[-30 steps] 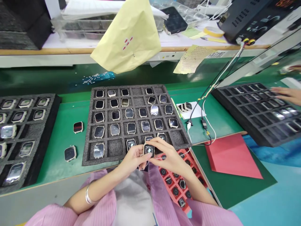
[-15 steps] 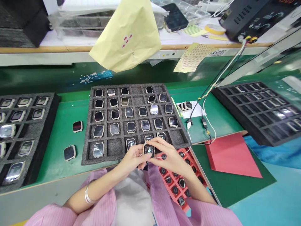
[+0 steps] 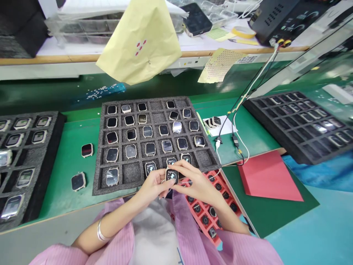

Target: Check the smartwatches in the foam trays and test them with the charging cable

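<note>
Between my two hands is a smartwatch [image 3: 171, 176] with a lit dark screen, held just over the near edge of the dark foam tray [image 3: 131, 173]. My left hand [image 3: 156, 184] grips its left side, the thumb lying by the screen's lower edge. Fingers of my right hand [image 3: 192, 180] close on its top and right side. A white cable runs out from under my right hand; where it meets the watch is hidden. Several watches without straps fill the tray's cells, and a few in the nearest row, such as one watch [image 3: 150, 168], have lit screens.
Two loose watches, one dark [image 3: 78, 181] and one reddish [image 3: 87, 150], lie left of the tray. Other foam trays stand at the left [image 3: 49, 162] and right [image 3: 292, 145]. A red tray [image 3: 202, 217] with round pieces sits below my right forearm. Cables [image 3: 242, 99] hang from a black power unit [image 3: 289, 22].
The whole view has shifted slightly, so the scene sits a little further left. Both hands keep hold of the smartwatch, with hardly any change in grip.
</note>
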{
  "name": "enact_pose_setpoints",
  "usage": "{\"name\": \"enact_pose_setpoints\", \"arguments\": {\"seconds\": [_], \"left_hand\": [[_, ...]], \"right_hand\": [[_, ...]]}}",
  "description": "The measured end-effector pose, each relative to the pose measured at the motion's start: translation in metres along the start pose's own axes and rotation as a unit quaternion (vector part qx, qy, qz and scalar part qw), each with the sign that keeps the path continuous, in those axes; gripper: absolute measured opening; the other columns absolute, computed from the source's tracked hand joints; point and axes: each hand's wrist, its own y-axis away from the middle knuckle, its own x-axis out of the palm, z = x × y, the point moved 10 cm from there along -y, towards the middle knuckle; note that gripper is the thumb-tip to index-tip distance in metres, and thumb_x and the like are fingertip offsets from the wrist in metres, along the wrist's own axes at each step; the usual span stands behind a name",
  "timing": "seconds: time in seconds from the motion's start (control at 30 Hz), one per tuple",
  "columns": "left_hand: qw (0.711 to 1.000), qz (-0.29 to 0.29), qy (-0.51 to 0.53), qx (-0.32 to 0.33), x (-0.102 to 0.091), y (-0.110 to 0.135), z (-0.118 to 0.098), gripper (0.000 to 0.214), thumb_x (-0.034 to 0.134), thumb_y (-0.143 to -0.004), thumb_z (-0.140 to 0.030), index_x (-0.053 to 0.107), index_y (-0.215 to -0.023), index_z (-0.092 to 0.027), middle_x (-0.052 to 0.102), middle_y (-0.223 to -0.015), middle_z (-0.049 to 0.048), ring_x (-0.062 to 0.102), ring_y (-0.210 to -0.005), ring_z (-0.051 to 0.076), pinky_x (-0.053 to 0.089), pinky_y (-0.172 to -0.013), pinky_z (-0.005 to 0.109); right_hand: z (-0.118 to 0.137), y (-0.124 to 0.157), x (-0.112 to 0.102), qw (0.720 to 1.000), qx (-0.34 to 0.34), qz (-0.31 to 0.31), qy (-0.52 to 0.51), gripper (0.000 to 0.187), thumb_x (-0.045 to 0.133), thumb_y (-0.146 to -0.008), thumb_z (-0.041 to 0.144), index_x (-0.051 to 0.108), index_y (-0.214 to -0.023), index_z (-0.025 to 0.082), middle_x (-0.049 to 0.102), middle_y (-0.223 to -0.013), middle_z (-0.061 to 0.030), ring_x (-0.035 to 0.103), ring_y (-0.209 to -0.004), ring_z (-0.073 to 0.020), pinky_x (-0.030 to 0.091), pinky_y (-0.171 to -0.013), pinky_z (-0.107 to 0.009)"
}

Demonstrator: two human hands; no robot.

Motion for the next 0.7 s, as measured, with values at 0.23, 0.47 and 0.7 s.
{"name": "enact_pose_setpoints", "arguments": {"seconds": [0.23, 0.47, 0.7], "left_hand": [[1.0, -0.005, -0.015, -0.002, -0.0006, -0.0001, -0.0003, 0.039, 0.068, -0.078, -0.047, 0.059, -0.09, -0.01, 0.047, -0.046, -0.0066, 0.038, -0.036, 0.006, 0.03, -0.036, 0.016], [1.0, -0.004, -0.026, -0.006, 0.0003, 0.0004, -0.0007, 0.039, 0.067, -0.078, -0.047, 0.059, -0.088, -0.011, 0.047, -0.044, -0.0069, 0.036, -0.035, 0.005, 0.029, -0.035, 0.016], [1.0, -0.001, -0.002, -0.012, -0.0025, 0.0006, 0.0013, 0.036, 0.069, -0.077, -0.047, 0.058, -0.08, -0.013, 0.048, -0.045, -0.006, 0.037, -0.034, 0.005, 0.027, -0.034, 0.016]], "right_hand": [[0.0012, 0.0002, -0.0005, 1.0, -0.009, -0.004, 0.001, 0.039, 0.062, -0.087, 0.022, 0.055, -0.126, 0.02, 0.055, -0.106, -0.0079, 0.059, -0.094, -0.0208, 0.055, -0.079, -0.035], [-0.0011, 0.0025, 0.0004, 1.0, -0.013, -0.002, 0.009, 0.041, 0.063, -0.087, 0.024, 0.055, -0.126, 0.021, 0.057, -0.107, -0.0087, 0.06, -0.096, -0.0219, 0.054, -0.081, -0.036], [-0.004, 0.004, 0.0029, 0.999, -0.017, -0.025, -0.034, 0.047, 0.064, -0.087, 0.023, 0.051, -0.132, 0.022, 0.054, -0.109, -0.008, 0.059, -0.096, -0.0207, 0.054, -0.079, -0.032]]}}
